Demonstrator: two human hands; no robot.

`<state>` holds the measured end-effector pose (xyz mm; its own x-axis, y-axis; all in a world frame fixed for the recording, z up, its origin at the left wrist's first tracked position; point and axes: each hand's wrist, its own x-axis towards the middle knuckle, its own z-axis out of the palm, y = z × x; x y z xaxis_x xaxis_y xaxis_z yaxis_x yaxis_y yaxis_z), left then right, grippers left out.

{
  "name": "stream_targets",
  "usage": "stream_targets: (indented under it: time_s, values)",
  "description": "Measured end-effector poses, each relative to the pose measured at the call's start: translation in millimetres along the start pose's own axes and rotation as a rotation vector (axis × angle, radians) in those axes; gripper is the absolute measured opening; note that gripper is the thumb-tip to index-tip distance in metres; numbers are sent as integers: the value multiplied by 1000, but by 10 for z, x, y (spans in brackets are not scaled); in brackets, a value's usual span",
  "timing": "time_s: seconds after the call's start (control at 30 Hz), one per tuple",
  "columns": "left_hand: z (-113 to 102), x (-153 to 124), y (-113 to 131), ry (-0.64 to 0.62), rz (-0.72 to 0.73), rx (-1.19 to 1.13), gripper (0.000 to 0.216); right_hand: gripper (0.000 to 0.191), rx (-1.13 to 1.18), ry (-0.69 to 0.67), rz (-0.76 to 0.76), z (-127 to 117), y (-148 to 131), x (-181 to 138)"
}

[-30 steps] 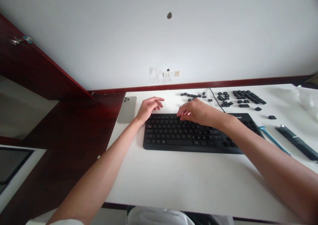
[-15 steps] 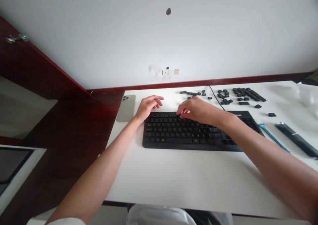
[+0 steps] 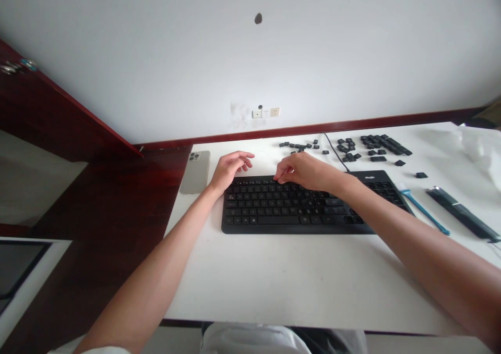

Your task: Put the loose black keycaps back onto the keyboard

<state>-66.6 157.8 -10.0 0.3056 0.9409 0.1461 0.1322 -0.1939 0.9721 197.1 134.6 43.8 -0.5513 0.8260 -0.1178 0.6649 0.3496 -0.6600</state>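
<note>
A black keyboard (image 3: 270, 228) lies on the white table, with keys in place on its left part and bare key sockets toward the right. My left hand (image 3: 229, 170) rests at its upper left corner, fingers loosely stretched and apart, holding nothing. Over the top row, my right hand (image 3: 299, 170) has its thumb and fingertips pinched together on or just above the keys. Whatever is between those fingertips is too small to make out. My right forearm hides part of the keyboard's right side. Loose black keycaps (image 3: 385, 144) lie in groups behind the keyboard.
A phone (image 3: 195, 172) lies face down at the table's left edge. Right of the keyboard are a blue thin tool (image 3: 426, 211) and a long black object (image 3: 462, 213). The keyboard's cable (image 3: 335, 151) runs back toward the wall. Crumpled clear plastic (image 3: 479, 150) sits far right.
The camera view has shifted a little, moving the scene slightly left. My right hand's fingers have drawn closer together over the top row. My left hand stays at the keyboard's corner.
</note>
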Motion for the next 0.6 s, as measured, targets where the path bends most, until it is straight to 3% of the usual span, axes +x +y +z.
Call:
stream_targets:
  time_s: [0.6]
  values:
    - [56,13,32,71,-15,20,28,14,-34,0,122,36,-9,51]
